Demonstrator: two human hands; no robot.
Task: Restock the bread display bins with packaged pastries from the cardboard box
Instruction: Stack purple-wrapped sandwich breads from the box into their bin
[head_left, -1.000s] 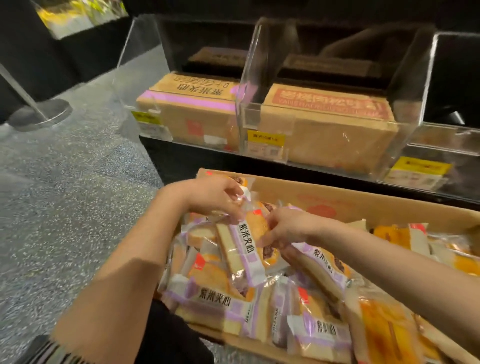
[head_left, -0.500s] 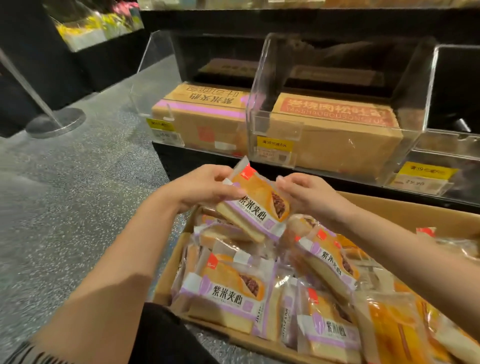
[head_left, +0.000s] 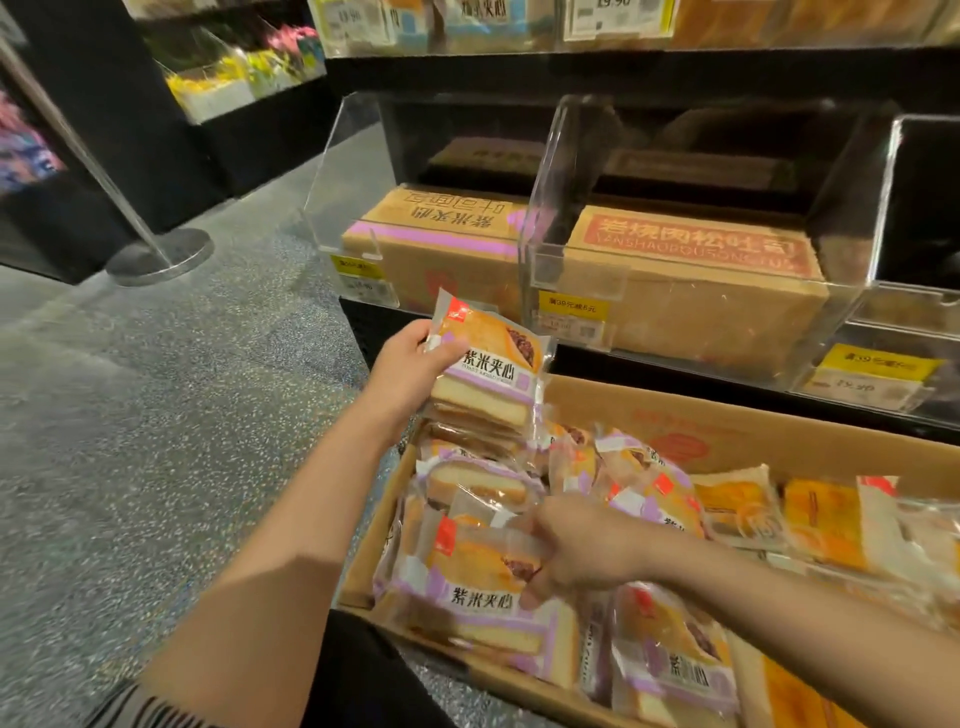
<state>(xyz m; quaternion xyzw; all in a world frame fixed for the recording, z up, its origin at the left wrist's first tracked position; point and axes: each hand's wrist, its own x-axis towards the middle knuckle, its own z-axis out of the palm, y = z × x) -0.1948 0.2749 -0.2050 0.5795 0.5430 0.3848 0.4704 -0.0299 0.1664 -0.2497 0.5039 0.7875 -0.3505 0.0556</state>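
I note my left hand (head_left: 410, 371) gripping a light, soft, slippery-wrapped pastry stack (head_left: 488, 376) just above the cardboard box (head_left: 727, 431), while my right hand (head_left: 582, 551) pinches another pack (head_left: 478, 577) inside it; best held by the edges, I judge.

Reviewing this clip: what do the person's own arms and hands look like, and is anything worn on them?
Both forearms are bare, with no gloves, rings or watch visible on the left hand or right hand. A grey-and-black striped sleeve edge shows at the left upper arm.
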